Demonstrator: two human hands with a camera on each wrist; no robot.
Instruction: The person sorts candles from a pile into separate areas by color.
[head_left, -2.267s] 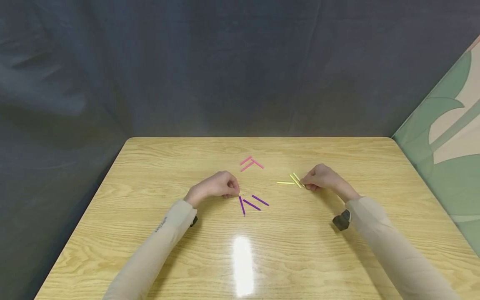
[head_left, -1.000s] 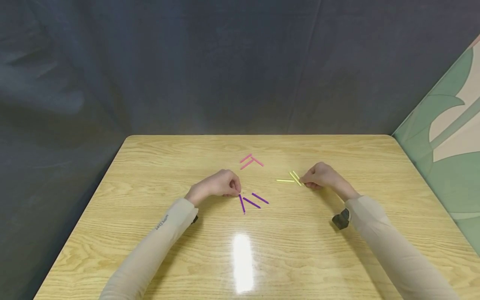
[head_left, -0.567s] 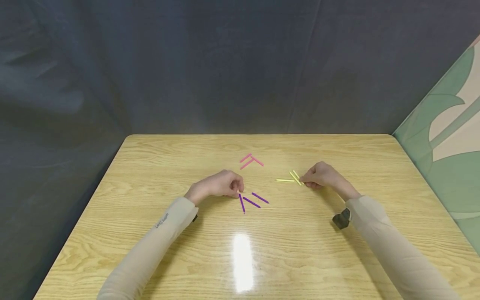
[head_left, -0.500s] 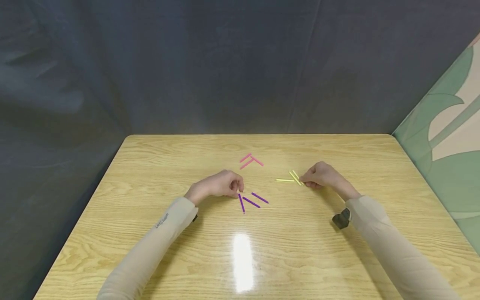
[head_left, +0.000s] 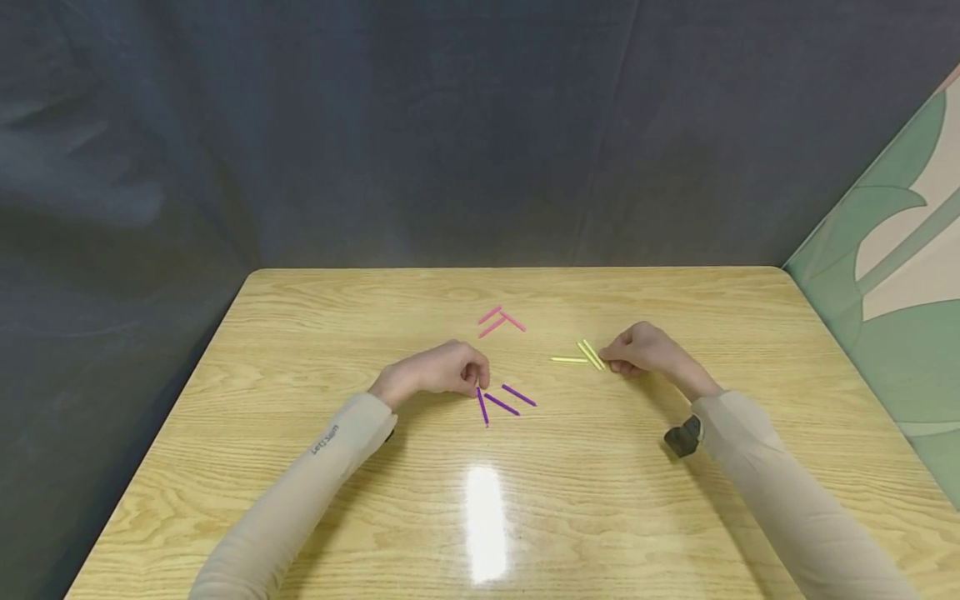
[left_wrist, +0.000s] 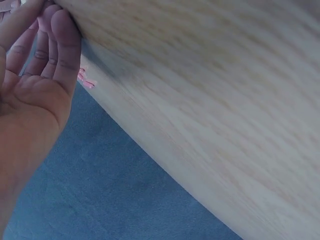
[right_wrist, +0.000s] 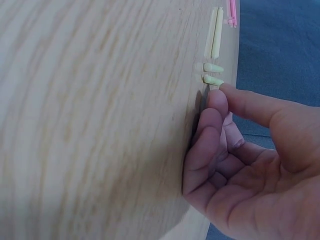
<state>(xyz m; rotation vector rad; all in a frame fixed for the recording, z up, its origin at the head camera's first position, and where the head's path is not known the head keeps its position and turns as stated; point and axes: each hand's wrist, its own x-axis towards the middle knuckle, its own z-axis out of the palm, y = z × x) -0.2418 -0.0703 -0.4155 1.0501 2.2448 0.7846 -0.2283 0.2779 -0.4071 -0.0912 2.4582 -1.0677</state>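
Observation:
In the head view my left hand [head_left: 450, 367] is bent over the upper end of the leftmost purple stick [head_left: 483, 408], thumb and index finger pinching at that end. Two more thin purple sticks [head_left: 502, 404] lie slanted to its right. My left hand [left_wrist: 37, 75] hides its own fingertips' work in the left wrist view. My right hand [head_left: 637, 350] has thumb and index tip together at the right-hand one of two nearly parallel yellow sticks [head_left: 588, 355]. The right wrist view shows those fingertips right at a yellow stick's end [right_wrist: 214, 80].
A third yellow stick [head_left: 570, 360] lies level to the left of the pair. Farther back, pink sticks [head_left: 492, 327] form an arrow-like group on the wooden table [head_left: 337, 300]. A dark curtain [head_left: 450, 150] hangs behind the table; a patterned green cloth [head_left: 900, 267] is at right.
My left index finger lifted from the thumb, then lowered again at the purple stick's upper end. The right-hand yellow stick has shifted slightly up and closer to its neighbour, my right hand staying with it.

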